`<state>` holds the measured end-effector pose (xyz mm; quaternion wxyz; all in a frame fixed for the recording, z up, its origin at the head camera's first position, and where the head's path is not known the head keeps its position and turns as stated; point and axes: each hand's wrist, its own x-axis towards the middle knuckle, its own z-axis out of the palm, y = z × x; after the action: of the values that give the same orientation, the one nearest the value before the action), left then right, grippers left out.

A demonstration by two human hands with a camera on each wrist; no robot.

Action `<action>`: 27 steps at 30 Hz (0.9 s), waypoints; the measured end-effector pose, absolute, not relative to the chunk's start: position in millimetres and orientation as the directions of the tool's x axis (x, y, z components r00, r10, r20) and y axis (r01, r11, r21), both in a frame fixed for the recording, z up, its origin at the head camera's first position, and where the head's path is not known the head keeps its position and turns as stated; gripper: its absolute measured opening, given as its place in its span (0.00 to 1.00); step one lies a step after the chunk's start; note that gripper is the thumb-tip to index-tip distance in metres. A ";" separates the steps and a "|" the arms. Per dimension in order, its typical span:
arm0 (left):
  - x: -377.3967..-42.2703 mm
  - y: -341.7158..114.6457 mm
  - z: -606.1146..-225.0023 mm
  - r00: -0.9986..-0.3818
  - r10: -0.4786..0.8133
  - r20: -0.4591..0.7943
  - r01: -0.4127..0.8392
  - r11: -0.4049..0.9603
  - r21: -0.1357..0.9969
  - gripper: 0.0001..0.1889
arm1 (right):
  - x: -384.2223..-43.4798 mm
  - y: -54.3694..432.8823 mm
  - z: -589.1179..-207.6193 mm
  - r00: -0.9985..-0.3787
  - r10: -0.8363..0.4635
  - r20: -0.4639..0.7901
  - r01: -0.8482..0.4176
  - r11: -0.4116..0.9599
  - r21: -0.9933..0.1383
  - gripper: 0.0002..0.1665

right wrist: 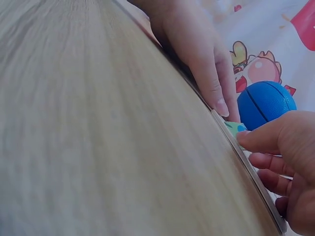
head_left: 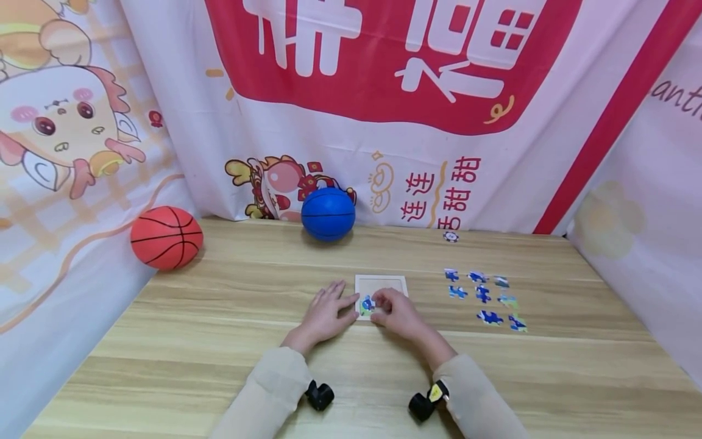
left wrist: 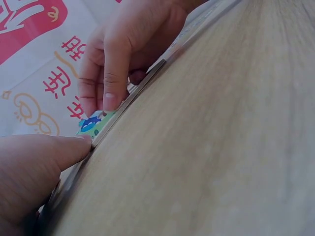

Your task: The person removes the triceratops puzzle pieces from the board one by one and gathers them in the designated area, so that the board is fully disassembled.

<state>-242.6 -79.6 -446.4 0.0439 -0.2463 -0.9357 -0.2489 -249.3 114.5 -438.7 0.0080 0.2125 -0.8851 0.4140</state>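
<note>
A small, pale square puzzle tray (head_left: 384, 279) lies on the table in front of the person. In its lower left corner sits a blue and green jigsaw puzzle piece (head_left: 366, 304), which also shows in the left wrist view as a puzzle piece (left wrist: 89, 124). The right hand (head_left: 400, 312) reaches over the tray with bent fingers, pinching at the puzzle piece with thumb and fingertips. Against the tray's left edge rests the left hand (head_left: 328, 312), its fingers extended and holding nothing. In the right wrist view, the right thumb (right wrist: 261, 137) touches the piece; the other fingers partly hide the tray.
Several loose puzzle pieces (head_left: 482, 294) lie right of the tray on the wooden table (head_left: 219, 341). A small round patterned disc (head_left: 451, 236) is near the back edge. A blue ball (head_left: 328, 214) stands at the back, a red ball (head_left: 167, 238) at the left.
</note>
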 end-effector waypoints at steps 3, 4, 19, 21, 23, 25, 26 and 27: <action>-242.4 -79.9 -446.5 -0.876 0.438 0.201 0.480 0.755 0.446 0.23 | -248.1 112.9 -437.9 -0.921 -0.352 0.167 -0.346 0.541 -0.767 0.16; -242.5 -80.0 -446.4 -0.876 0.437 0.202 0.480 0.755 0.446 0.23 | -248.0 112.4 -437.8 -0.923 -0.349 0.162 -0.339 0.536 -0.773 0.15; -241.4 -79.2 -445.0 -0.881 0.438 0.181 0.470 0.759 0.450 0.24 | -249.5 118.5 -437.6 -0.919 -0.350 0.181 -0.353 0.531 -0.770 0.17; -240.6 -78.9 -444.5 -0.882 0.437 0.178 0.468 0.760 0.452 0.24 | -248.0 125.0 -434.7 -0.924 -0.340 0.177 -0.341 0.518 -0.785 0.17; -240.1 -78.6 -444.0 -0.882 0.437 0.175 0.466 0.758 0.456 0.24 | -245.5 135.4 -430.0 -0.928 -0.328 0.176 -0.331 0.509 -0.794 0.18; -240.3 -78.9 -443.8 -0.880 0.440 0.181 0.471 0.755 0.455 0.24 | -242.4 149.4 -424.2 -0.931 -0.318 0.179 -0.328 0.512 -0.794 0.18; -240.5 -79.1 -443.7 -0.879 0.440 0.182 0.472 0.755 0.455 0.24 | -241.2 157.6 -421.8 -0.927 -0.323 0.189 -0.339 0.509 -0.792 0.19; -240.6 -79.6 -443.7 -0.879 0.440 0.183 0.473 0.756 0.452 0.24 | -240.3 166.8 -420.1 -0.924 -0.325 0.201 -0.351 0.511 -0.785 0.19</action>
<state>-240.6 -79.6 -443.7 0.0326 -0.2438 -0.9366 -0.2498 -240.3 166.8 -420.1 0.0142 0.1944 -0.8691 0.4545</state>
